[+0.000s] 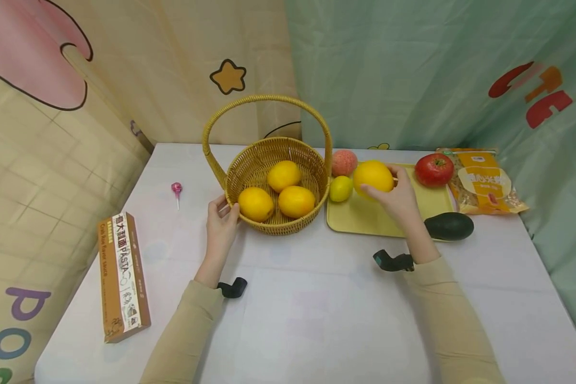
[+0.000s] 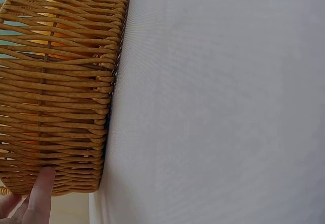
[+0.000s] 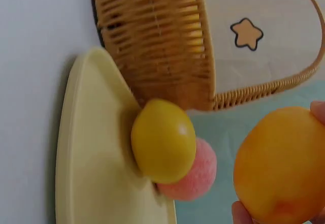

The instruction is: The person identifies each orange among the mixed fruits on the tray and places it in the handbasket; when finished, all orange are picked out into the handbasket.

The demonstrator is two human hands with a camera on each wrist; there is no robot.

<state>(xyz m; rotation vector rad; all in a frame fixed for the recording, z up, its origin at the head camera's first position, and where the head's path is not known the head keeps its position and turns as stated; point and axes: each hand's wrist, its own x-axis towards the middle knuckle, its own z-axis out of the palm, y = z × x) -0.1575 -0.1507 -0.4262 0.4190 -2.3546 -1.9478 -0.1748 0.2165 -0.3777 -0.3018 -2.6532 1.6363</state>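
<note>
With fingers and thumb, my right hand (image 1: 401, 198) holds a yellow-orange mango (image 1: 372, 177) above the yellow tray (image 1: 365, 225). In the right wrist view the mango (image 3: 282, 165) shows a reddish patch, and only fingertips show around it. My left hand (image 1: 221, 226) grips the near-left side of the wicker basket (image 1: 280, 228), thumb on the outer weave in the left wrist view. Inside the basket lie three mangoes (image 1: 296, 201). A yellow-green lemon (image 1: 341, 189) sits at the tray's left end, close to a pink peach (image 1: 344, 162).
At the tray's right are a red round fruit (image 1: 434, 170), a dark green oblong fruit or vegetable (image 1: 450, 226) and a snack bag (image 1: 485, 181). A pasta box (image 1: 123, 277) and a pink lollipop (image 1: 176, 188) lie on the left. The basket's tall handle (image 1: 269, 98) arches upward.
</note>
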